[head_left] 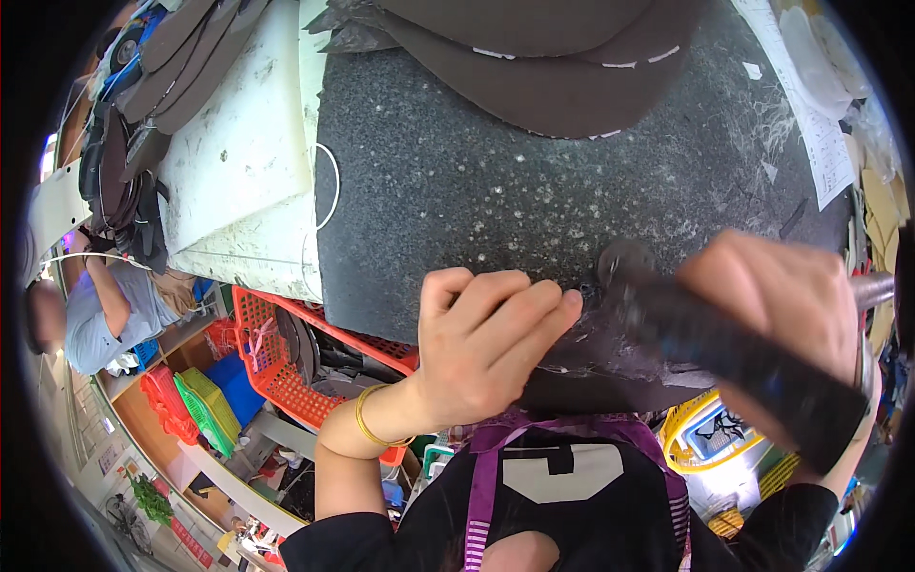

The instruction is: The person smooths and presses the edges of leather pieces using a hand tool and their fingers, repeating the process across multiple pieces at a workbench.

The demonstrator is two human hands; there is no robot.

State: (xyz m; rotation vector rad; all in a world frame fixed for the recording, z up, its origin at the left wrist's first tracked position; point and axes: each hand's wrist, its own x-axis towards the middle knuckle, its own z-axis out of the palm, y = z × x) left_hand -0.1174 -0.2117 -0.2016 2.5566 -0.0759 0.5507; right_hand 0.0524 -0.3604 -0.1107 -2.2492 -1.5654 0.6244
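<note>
My left hand (491, 338) is closed over the near side of a worn, speckled black work surface (429, 172). Its fingers curl down, hiding whatever they pinch; a small dark spot shows by the fingertips. Wrapped round a hammer (753, 367) with a thick black handle, my right hand (786, 296) is smeared by motion. The hammer's round end hovers close to my left fingertips. Beneath lies a scuffed, shiny dark patch at the surface's near edge. Dark brown curved sheet pieces (534, 81), overlapping and edged with small white marks, lie at the far side.
More dark curved pieces (191, 67) lie far left on a whitish board (238, 143). A red plastic basket (286, 372) sits below the left edge, a yellow basket (677, 434) near right. Papers (829, 162) line the right side. Another person (110, 305) works at left.
</note>
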